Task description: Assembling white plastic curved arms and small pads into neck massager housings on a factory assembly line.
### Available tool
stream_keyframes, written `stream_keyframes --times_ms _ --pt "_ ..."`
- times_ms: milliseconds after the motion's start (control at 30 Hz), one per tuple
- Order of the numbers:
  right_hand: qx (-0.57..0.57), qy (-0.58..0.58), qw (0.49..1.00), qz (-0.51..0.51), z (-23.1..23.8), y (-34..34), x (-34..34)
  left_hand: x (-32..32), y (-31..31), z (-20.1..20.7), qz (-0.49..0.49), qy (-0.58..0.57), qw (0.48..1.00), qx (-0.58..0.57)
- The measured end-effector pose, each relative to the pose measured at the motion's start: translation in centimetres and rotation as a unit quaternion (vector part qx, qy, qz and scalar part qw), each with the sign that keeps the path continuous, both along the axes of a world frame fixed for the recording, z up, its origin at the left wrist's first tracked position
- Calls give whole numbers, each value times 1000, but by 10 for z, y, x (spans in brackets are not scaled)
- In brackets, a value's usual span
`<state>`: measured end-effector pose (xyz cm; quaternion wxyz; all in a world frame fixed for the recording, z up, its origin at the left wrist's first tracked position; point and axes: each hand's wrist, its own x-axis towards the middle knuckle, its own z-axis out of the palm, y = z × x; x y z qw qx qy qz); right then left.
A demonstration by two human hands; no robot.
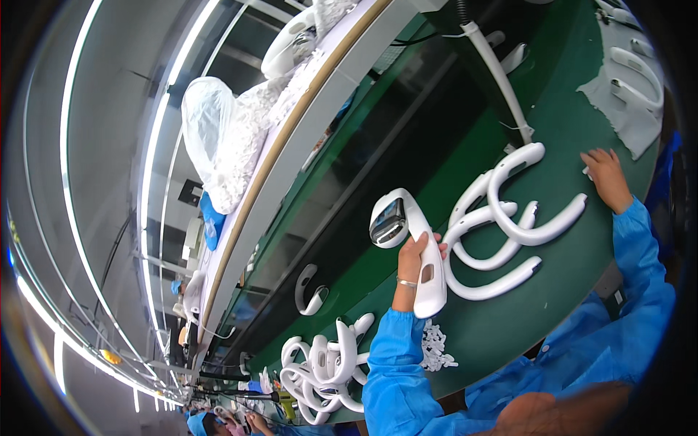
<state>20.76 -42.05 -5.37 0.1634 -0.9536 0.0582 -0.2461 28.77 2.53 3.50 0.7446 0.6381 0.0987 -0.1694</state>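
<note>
My left hand [412, 256] is closed around a white curved neck-fan housing [430, 287], lifted over the green bench. A dark, shiny part shows inside the rounded upper end of this housing. To its right, several white U-shaped housings [534, 231] lie overlapping on the bench. My right hand [608, 178] is low at the bench's right side, fingers bent down, with a small white piece [587, 172] at its fingertips. Its exact grip is partly hidden. Below my left hand sits a heap of small white parts [436, 349].
A pile of white housings [323, 367] lies at the lower left, with a single housing [309, 291] beyond it. Another housing [636, 76] rests on a grey cloth [618, 109] at the far right. A raised shelf [291, 138] carries white bags [225, 138]. Co-workers [207, 423] sit farther off.
</note>
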Motion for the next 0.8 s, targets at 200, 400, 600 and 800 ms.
stream_keyframes --times_ms 200,400,600,800 --pt "-37 -22 999 7 -44 -12 0 139 55 -56 202 -26 978 50" --pt "-5 -86 995 42 -38 4 18 227 86 -91 223 10 877 425" --pt "-19 -75 997 25 -37 -4 6 204 159 -48 -56 -6 822 566" --pt "-27 -70 997 28 -4 29 16 102 440 -63 131 152 521 830"
